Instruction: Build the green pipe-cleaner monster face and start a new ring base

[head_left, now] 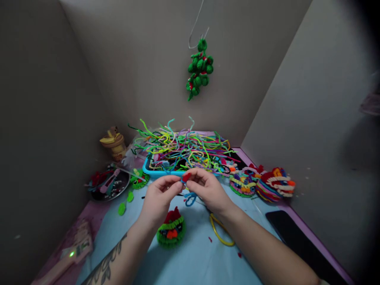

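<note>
Near the middle of the view, my left hand [160, 198] and my right hand [212, 194] meet with thumbs and forefingers pinched. Between the fingertips is a small red and blue pipe-cleaner piece [186, 177]. A blue pipe-cleaner loop [190, 199] hangs just beneath; whether it joins the held piece I cannot tell. Below my left hand sits a round green pipe-cleaner figure [171, 228] with a red top, dark eyes and an orange beak-like part. Yellow-handled scissors [221, 231] lie below my right wrist, their blades mostly hidden.
Behind my hands, a blue tray [166, 173] overflows with colourful pipe cleaners [184, 146]. A metal bowl [126, 186] and a pink glue gun [74, 247] are at left. Finished-looking figures [274, 185] and a black phone-like slab [297, 241] lie right. Green pieces [200, 69] hang above.
</note>
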Demonstrator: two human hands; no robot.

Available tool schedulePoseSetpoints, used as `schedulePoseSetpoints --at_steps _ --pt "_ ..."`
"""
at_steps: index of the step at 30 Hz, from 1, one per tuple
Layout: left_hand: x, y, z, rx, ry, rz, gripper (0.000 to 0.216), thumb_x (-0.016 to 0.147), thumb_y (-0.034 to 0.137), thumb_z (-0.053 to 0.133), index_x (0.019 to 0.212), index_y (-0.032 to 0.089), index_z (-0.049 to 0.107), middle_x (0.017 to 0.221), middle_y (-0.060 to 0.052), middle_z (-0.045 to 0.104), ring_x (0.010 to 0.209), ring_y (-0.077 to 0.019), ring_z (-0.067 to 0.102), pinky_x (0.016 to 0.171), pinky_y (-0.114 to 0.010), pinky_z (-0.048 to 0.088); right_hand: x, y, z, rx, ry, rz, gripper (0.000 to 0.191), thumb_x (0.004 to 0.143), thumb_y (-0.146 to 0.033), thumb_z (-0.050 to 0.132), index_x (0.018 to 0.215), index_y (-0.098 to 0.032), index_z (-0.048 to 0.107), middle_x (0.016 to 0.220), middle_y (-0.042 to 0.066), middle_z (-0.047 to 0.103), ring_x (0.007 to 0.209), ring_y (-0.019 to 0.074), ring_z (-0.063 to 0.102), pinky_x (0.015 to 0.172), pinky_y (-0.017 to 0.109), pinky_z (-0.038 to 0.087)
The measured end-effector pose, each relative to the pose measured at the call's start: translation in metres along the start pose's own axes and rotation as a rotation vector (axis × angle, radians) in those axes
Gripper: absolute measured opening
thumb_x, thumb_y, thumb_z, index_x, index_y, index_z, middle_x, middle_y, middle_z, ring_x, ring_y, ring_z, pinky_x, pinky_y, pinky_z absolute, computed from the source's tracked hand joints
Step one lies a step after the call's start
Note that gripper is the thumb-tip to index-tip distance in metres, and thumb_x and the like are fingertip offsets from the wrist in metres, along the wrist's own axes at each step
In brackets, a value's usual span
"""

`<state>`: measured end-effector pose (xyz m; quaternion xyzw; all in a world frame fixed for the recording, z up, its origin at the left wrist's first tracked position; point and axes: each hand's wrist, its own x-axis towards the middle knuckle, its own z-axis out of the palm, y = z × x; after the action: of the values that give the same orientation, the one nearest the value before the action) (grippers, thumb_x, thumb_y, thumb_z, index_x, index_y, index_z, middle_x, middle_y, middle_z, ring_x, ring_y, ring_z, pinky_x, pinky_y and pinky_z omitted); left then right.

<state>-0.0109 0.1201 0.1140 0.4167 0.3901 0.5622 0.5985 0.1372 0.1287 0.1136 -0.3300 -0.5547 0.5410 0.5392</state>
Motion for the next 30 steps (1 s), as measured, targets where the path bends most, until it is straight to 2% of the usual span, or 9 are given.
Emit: schedulePoseSetpoints --at_steps 4,7,11,17,21,24,30 --pt "0.002 0.0 0.001 -0.07 -0.041 -0.064 0.02 0.063 0.025 0.079 0.077 0.015 0.07 0.066 -0.001 0.07 0.062 -0.0106 0.063 0.062 -0.02 0.051 0.0 0.0 0.001 -0.013 -0.001 -0.027 0.011 0.073 -0.023 0.066 0.083 -0.019 0.063 0.071 -0.001 0.061 0.065 0.0112 0.055 0.062 0.025 0.046" --pt "0.001 0.003 0.001 0.037 -0.027 0.019 0.018 0.065 0.025 0.077 0.079 0.016 0.069 0.069 0.0 0.069 0.063 -0.01 0.063 0.062 -0.02 0.051 -0.002 0.0 0.002 -0.077 0.014 -0.056 0.007 0.075 -0.022 0.064 0.08 -0.019 0.061 0.072 -0.001 0.06 0.066 0.0117 0.056 0.061 0.025 0.046" --pt "-0.005 0.007 0.0 0.323 0.003 0.264 0.011 0.071 0.021 0.072 0.08 0.017 0.068 0.072 0.0 0.069 0.064 -0.01 0.063 0.06 -0.019 0.051 -0.006 0.0 0.003 -0.221 0.028 -0.159 0.003 0.078 -0.021 0.062 0.081 -0.019 0.062 0.077 0.001 0.06 0.069 0.0123 0.056 0.061 0.024 0.045" --pt "-0.011 0.008 -0.007 0.69 0.013 0.772 0.013 0.075 0.012 0.067 0.086 0.02 0.067 0.087 -0.002 0.072 0.08 -0.0136 0.067 0.071 -0.023 0.054 -0.01 -0.003 0.002 -0.329 0.025 -0.303 0.003 0.081 -0.018 0.06 0.082 -0.02 0.063 0.079 0.002 0.061 0.074 0.0137 0.057 0.066 0.026 0.046" --pt "-0.011 0.009 -0.011 0.849 -0.021 0.973 0.019 0.077 0.007 0.064 0.091 0.02 0.068 0.092 -0.003 0.072 0.084 -0.0134 0.067 0.078 -0.024 0.053 -0.012 -0.003 0.003 -0.372 0.039 -0.377 0.012 0.078 -0.01 0.059 0.083 -0.021 0.062 0.08 0.001 0.063 0.075 0.0134 0.057 0.069 0.026 0.046" --pt "-0.011 0.01 -0.011 0.893 -0.039 1.021 0.021 0.078 0.006 0.062 0.093 0.018 0.067 0.093 -0.004 0.072 0.085 -0.0132 0.067 0.079 -0.023 0.053 -0.014 -0.004 0.003 -0.379 0.028 -0.39 0.014 0.079 -0.009 0.058 0.084 -0.021 0.063 0.081 0.001 0.063 0.076 0.0133 0.058 0.07 0.027 0.047" --pt "-0.01 0.008 -0.011 0.882 -0.072 1.015 0.018 0.079 0.007 0.061 0.093 0.018 0.067 0.091 -0.005 0.072 0.085 -0.0131 0.067 0.079 -0.022 0.053 -0.013 -0.007 0.001 -0.382 0.0 -0.391 0.009 0.08 -0.013 0.059 0.082 -0.021 0.063 0.079 0.001 0.064 0.075 0.0134 0.058 0.071 0.027 0.047"
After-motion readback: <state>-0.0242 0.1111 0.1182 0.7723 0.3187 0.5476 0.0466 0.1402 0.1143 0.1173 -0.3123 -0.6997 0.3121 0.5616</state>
